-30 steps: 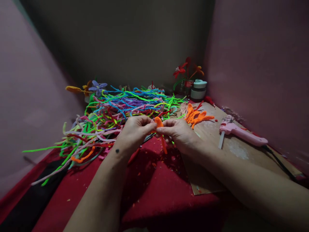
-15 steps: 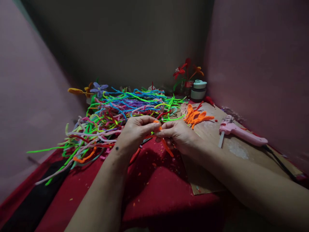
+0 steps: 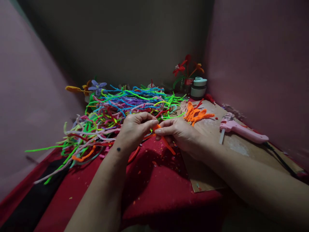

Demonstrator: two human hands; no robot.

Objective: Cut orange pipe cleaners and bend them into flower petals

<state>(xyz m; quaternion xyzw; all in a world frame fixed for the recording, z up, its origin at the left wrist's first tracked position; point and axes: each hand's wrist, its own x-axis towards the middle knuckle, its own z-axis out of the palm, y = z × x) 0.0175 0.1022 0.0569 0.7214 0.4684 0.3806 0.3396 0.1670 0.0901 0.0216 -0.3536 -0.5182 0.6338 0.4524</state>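
Between my two hands is an orange pipe cleaner (image 3: 168,146), its doubled end slanting down to the right. My left hand (image 3: 138,127) pinches its upper part between thumb and fingers. Close beside it, my right hand (image 3: 177,132) is closed on the same orange piece, thumb on top. The fingertips cover how the piece is bent between them. Behind my hands spreads a large tangled heap of pipe cleaners (image 3: 135,103) in many colours. Orange looped petal shapes (image 3: 196,114) lie beyond my right hand.
A pink hot glue gun (image 3: 243,129) lies on the cardboard (image 3: 207,180) at the right, its cord trailing off. At the back stand a lidded jar (image 3: 199,88) and pipe-cleaner flowers (image 3: 180,68). Small scraps dot the red cloth (image 3: 149,193).
My fingers have shifted slightly on the orange pipe cleaner, and its upper part now lies lower between them. The view has moved a little. Both hands keep their hold.
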